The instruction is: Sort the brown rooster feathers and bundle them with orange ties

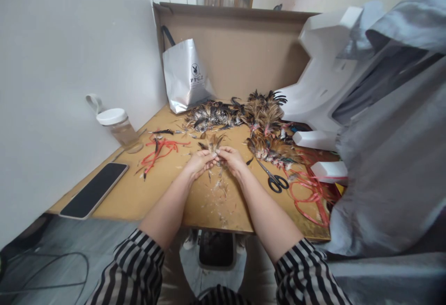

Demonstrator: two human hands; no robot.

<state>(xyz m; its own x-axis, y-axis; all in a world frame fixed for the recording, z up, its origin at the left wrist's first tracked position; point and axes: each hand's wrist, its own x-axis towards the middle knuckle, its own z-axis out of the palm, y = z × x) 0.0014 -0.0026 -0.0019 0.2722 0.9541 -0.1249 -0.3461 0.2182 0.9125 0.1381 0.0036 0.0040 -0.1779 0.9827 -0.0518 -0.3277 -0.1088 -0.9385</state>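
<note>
Between my two hands, over the middle of the wooden table [139, 205], is a small bunch of brown feathers [213, 142], its tips fanned away from me. My left hand [201, 162] pinches the bunch near its base. From the other side my right hand [231, 158] grips the same base, fingertips almost meeting the left ones. Behind them lies a heap of dark, mottled feathers [216, 115]. Tied brown feather bunches [263, 114] are piled at the back right, with another row of bunches [273, 150] nearer. Scissors [273, 177] with black handles lie right of my right hand.
Red plastic strips [156, 151] lie on the left, and a tangle of red strips [310, 193] on the right. A phone [95, 190] and a lidded jar [120, 128] stand along the left side. A silver bag [186, 76] leans at the back; grey cloth [393, 156] hangs at right.
</note>
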